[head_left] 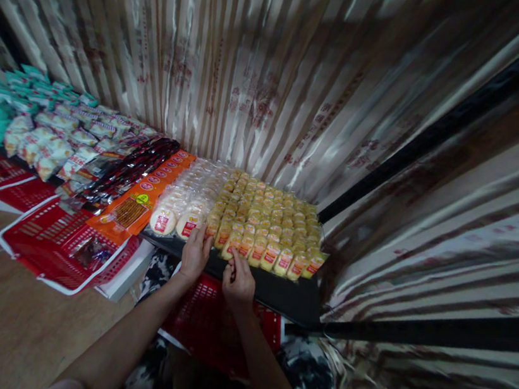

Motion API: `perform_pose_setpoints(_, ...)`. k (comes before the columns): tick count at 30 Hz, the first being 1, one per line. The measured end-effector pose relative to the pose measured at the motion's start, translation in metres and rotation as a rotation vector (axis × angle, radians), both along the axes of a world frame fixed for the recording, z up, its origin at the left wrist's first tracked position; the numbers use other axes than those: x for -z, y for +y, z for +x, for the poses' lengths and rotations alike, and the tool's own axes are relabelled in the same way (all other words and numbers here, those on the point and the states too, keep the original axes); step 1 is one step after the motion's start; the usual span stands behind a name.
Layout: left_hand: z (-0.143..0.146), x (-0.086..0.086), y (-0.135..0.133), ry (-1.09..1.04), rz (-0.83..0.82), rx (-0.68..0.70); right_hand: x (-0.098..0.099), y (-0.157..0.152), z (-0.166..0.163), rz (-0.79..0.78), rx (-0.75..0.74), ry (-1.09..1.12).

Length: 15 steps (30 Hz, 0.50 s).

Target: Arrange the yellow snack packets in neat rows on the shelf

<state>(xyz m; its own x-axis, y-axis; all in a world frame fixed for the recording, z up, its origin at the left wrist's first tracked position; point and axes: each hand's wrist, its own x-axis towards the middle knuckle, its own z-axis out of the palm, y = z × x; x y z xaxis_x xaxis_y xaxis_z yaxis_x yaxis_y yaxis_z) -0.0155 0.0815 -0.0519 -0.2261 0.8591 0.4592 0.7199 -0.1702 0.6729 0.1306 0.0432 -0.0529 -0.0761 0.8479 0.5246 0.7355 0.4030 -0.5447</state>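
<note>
A low black shelf (284, 297) carries rows of small yellow snack packets with red labels (268, 218). To their left lie round white cakes in clear wrappers (181, 210). My left hand (195, 253) rests at the shelf's front edge, fingers curled against a front-row yellow packet beside the white cakes. Close to its right, my right hand (239, 279) pinches the bottom of another front-row yellow packet. Both forearms reach up from the bottom of the picture.
Orange packs (144, 195), dark red packs (136, 165) and white and teal bags (34, 120) continue leftward along the shelf. Red plastic baskets (66, 245) sit below on a brown floor (8, 321). Striped shiny curtains (275, 75) hang behind and to the right.
</note>
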Motion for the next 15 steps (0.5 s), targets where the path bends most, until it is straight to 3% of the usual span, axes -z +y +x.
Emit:
perform_pose_setpoints(8,0.0060,-0.0022,0.0016,0.023,-0.064,-0.078,0.0098,0.0029,0.0028,0.018,0.000,-0.012)
perform_pose_setpoints(15,0.0031,0.0023,0.0017,0.007,-0.051,-0.057,0.0014,-0.0012,0.0007,-0.080,-0.015,0.016)
